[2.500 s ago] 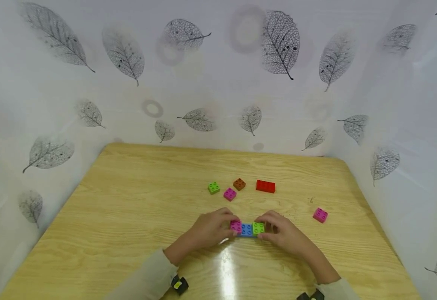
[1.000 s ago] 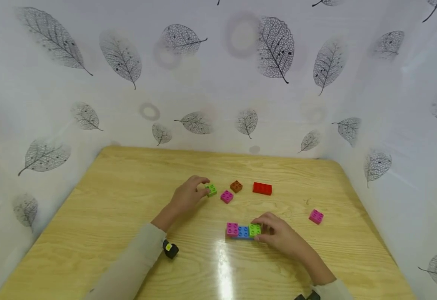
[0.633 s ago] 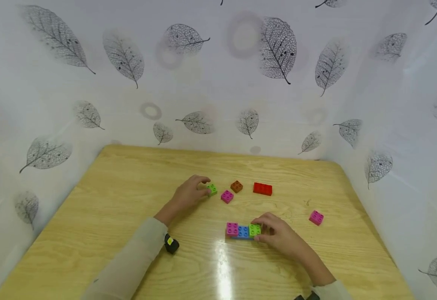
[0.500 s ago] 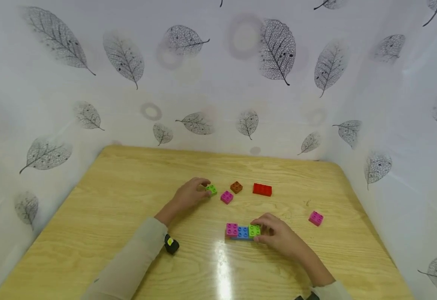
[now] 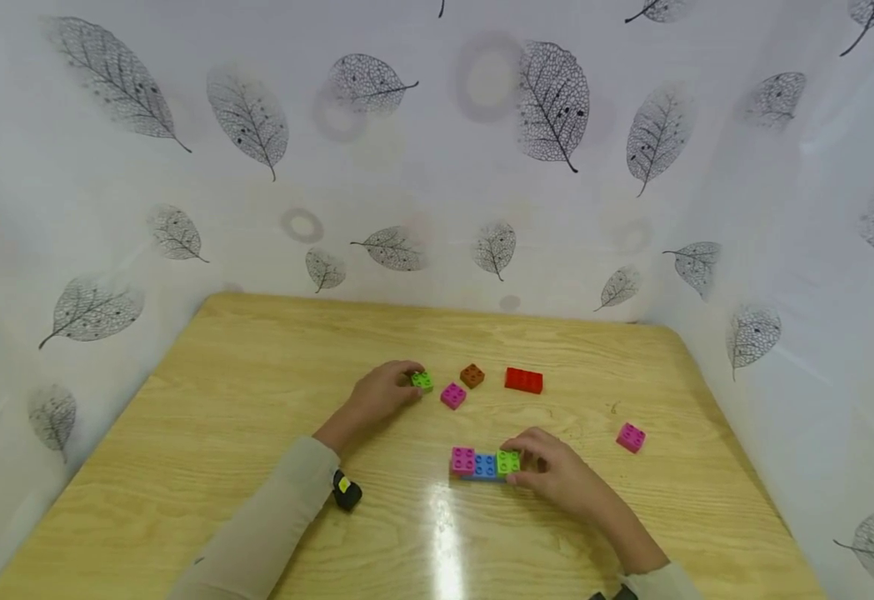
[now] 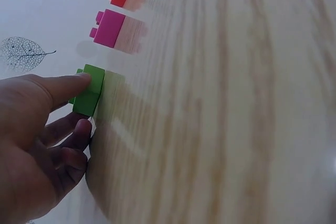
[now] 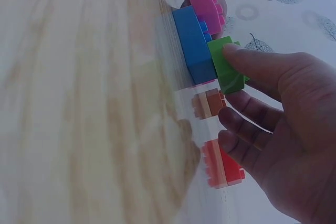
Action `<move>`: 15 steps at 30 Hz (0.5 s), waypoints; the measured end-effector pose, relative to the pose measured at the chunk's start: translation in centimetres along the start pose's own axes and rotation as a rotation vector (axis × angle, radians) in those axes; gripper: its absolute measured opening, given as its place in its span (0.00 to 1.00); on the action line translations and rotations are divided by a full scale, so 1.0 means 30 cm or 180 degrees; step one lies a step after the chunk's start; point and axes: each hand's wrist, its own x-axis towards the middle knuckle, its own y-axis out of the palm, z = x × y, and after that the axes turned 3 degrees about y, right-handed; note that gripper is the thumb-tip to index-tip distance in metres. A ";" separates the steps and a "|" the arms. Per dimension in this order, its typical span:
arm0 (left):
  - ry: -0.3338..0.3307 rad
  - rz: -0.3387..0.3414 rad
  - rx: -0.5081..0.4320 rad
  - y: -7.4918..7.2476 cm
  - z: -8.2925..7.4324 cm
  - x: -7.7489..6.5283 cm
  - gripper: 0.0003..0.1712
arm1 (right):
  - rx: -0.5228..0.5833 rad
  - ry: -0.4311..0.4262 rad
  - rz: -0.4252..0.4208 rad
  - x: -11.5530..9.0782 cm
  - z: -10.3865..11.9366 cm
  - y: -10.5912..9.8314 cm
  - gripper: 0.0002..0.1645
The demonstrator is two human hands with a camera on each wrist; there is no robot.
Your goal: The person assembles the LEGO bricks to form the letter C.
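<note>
A loose green toy brick [image 5: 422, 382] lies left of the other loose ones, and my left hand [image 5: 380, 393] pinches it between thumb and fingers. In the left wrist view the thumb presses on the side of this green brick [image 6: 89, 90]. Nearer me is a blue brick [image 5: 485, 466] with a pink brick [image 5: 463, 461] on its left end and a second green brick [image 5: 507, 462] on its right end. My right hand [image 5: 556, 471] grips that second green brick; the right wrist view shows the thumb on its side, above the blue brick [image 7: 193, 45].
A brown brick [image 5: 471, 376], a pink brick [image 5: 453, 396] and a long red brick [image 5: 523, 380] lie in the middle of the wooden table [image 5: 294, 367]. Another pink brick [image 5: 631, 437] lies to the right. A leaf-patterned curtain [image 5: 422, 167] surrounds the table's back and sides.
My left hand has left the pink brick on the joined bricks, reached forward and left, and closed its fingers on the loose green brick. The right hand has stayed on the joined bricks.
</note>
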 end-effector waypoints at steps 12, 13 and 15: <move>-0.0024 0.0032 -0.0285 -0.019 -0.021 -0.046 0.24 | -0.0029 0.0073 -0.0001 0.000 -0.003 -0.002 0.22; -0.0020 0.0050 -0.0313 -0.019 -0.025 -0.052 0.24 | -0.0025 0.0060 -0.0003 0.000 -0.003 -0.002 0.21; 0.0018 0.0076 -0.0354 -0.019 -0.033 -0.064 0.24 | -0.0042 0.0007 -0.0013 0.001 -0.006 -0.001 0.21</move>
